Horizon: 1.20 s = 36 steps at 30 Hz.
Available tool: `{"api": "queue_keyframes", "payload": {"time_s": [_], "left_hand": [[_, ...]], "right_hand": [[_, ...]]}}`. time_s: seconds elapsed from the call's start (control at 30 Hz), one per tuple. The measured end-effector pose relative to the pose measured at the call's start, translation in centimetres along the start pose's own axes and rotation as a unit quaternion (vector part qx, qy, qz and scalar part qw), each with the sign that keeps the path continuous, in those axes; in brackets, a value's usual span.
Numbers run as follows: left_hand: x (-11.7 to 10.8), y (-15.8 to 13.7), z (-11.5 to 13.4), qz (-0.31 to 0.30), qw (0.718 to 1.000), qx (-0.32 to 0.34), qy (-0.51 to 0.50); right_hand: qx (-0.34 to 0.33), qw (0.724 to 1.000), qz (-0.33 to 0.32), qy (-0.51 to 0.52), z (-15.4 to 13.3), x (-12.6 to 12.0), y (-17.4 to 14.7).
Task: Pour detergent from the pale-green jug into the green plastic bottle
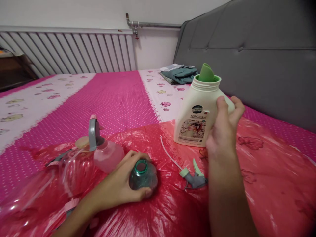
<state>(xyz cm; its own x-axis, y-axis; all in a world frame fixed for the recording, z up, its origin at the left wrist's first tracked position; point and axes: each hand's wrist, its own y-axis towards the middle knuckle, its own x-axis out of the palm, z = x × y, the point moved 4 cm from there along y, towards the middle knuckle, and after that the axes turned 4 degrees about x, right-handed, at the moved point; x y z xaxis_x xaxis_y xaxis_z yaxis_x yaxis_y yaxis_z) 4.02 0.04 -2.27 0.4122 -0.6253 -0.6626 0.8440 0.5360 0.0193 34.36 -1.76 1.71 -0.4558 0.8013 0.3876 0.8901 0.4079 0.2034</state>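
Note:
My left hand (122, 186) grips a small dark green bottle (143, 176), which stands with its open mouth up on a red plastic sheet (266, 184). My right hand (223, 131) holds the side of a white detergent bottle (197, 115) that stands upright on the sheet, its cap off and a green pour spout showing at the top. A spray trigger head (195, 177) with a long white tube lies on the sheet between the two bottles.
A pink spray bottle (105, 149) with a grey trigger lies left of the green bottle, beside clear plastic pieces (49, 177). The sheet covers a pink bed (116, 95). Folded clothes (179, 74) lie by the grey headboard (259, 56). A radiator (66, 51) lines the far wall.

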Motion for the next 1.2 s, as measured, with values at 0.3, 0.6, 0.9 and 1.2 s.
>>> {"api": "queue_keyframes", "payload": {"time_s": [0.3,0.6,0.9,1.2], "left_hand": [[0.1,-0.1,-0.6,0.005,1.000,0.003,0.010],[0.1,-0.2,-1.0,0.017,1.000,0.018,0.016],[0.1,-0.1,-0.9,0.006,1.000,0.004,0.019],[0.1,0.0,-1.0,0.017,0.999,0.020,0.018]], "right_hand": [[0.020,0.998,-0.003,0.061,-0.1,0.5,-0.2],[0.023,0.998,-0.016,0.062,0.4,0.7,-0.5],[0.031,0.997,-0.051,0.053,0.5,0.2,0.4],[0.032,0.992,-0.111,0.048,1.3,-0.3,1.8]]}}
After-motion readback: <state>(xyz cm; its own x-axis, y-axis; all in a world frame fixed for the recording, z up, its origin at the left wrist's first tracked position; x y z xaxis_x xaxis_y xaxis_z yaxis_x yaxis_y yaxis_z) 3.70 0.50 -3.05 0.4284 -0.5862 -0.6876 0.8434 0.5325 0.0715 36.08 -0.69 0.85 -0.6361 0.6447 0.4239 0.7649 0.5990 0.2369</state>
